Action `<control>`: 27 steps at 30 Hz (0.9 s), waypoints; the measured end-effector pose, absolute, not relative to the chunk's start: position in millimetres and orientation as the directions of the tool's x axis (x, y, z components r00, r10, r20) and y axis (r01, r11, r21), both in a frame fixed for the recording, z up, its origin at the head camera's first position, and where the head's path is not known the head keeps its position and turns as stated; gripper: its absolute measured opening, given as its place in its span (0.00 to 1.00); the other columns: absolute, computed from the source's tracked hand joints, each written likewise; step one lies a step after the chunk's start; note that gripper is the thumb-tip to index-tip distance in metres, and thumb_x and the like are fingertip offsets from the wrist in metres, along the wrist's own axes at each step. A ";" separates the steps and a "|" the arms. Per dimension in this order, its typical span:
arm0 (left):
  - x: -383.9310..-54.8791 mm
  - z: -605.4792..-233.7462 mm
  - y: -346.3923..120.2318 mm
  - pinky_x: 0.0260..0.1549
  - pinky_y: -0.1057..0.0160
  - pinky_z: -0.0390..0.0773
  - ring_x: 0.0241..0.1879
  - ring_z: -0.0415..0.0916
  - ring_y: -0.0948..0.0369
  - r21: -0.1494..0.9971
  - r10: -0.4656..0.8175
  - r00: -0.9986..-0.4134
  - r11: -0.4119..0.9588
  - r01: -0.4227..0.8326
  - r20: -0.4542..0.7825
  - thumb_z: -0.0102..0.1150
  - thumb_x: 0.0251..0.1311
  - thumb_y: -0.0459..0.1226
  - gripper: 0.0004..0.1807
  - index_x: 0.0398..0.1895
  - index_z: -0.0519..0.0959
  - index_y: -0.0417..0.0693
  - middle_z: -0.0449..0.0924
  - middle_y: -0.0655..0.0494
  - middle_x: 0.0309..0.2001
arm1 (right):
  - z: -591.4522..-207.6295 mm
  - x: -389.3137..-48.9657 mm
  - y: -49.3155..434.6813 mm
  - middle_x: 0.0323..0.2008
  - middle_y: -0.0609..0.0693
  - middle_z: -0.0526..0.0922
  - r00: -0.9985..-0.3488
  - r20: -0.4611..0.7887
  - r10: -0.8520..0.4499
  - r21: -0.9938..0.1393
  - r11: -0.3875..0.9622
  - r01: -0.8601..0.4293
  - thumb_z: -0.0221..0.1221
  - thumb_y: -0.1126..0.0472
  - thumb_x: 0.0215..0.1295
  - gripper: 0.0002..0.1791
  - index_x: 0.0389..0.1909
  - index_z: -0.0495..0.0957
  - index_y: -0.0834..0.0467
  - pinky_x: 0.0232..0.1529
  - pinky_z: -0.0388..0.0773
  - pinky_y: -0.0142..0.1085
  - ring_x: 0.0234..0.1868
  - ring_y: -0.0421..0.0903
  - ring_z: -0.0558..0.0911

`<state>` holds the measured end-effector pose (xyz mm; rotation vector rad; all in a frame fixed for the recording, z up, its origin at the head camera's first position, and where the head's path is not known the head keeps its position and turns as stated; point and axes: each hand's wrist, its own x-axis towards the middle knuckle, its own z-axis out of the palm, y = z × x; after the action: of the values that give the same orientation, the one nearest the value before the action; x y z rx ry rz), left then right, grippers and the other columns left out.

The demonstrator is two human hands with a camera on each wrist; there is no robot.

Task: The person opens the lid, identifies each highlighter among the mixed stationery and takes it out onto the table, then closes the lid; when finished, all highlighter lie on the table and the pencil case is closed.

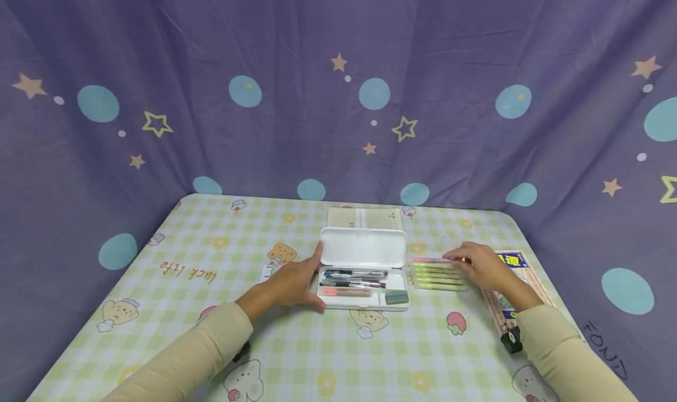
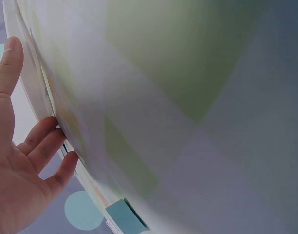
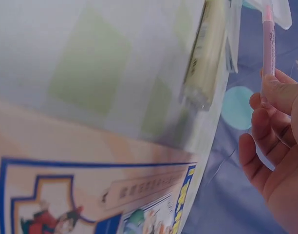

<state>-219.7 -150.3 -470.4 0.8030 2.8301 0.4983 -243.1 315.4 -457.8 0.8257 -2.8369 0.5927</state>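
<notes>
Head view: an open white pencil case (image 1: 362, 272) is being steadied at its left edge by the left hand (image 1: 294, 281), fingers straight. Left wrist view: the fingers (image 2: 39, 144) are being pressed flat against it. Right wrist view: a pink pen (image 3: 269, 36) is apparently being pinched by the right hand (image 3: 280, 141), above the clear pen pack (image 1: 438, 274).

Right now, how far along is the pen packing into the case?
Done: the white pencil case lies open with several pens and an eraser already inside. In hand: the right hand pinches a pink pen at the top of the row beside the case, while the left hand rests against the case's left edge. Left: the yellow-green pens on the table.
</notes>
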 end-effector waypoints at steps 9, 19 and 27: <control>-220.5 -471.5 -149.8 0.63 0.53 0.76 0.61 0.79 0.53 0.353 0.534 -0.843 0.802 0.482 -0.061 0.78 0.37 0.66 0.82 0.82 0.32 0.40 0.79 0.50 0.63 | -473.2 -251.7 327.0 0.31 0.42 0.80 -0.866 0.205 -0.456 -0.346 0.794 -0.500 0.65 0.66 0.67 0.13 0.51 0.87 0.55 0.27 0.68 0.31 0.25 0.32 0.67; -219.8 -471.8 -148.1 0.61 0.54 0.76 0.56 0.80 0.57 0.348 0.526 -0.848 0.808 0.476 -0.063 0.78 0.36 0.65 0.83 0.82 0.33 0.40 0.80 0.53 0.61 | -478.2 -263.1 320.6 0.34 0.45 0.84 -0.874 0.170 -0.455 -0.329 0.810 -0.485 0.64 0.64 0.68 0.11 0.49 0.88 0.53 0.35 0.77 0.38 0.32 0.38 0.78; -219.3 -470.9 -147.9 0.63 0.55 0.76 0.56 0.80 0.57 0.346 0.514 -0.855 0.816 0.462 -0.069 0.78 0.35 0.66 0.82 0.83 0.33 0.41 0.80 0.53 0.61 | -478.6 -267.4 317.5 0.37 0.47 0.86 -0.877 0.135 -0.461 -0.310 0.821 -0.479 0.64 0.65 0.68 0.12 0.49 0.88 0.52 0.38 0.78 0.42 0.36 0.42 0.81</control>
<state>-219.3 -147.9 -470.9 0.7688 2.8409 0.4804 -267.4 317.5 -478.6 0.7605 -2.9459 0.5242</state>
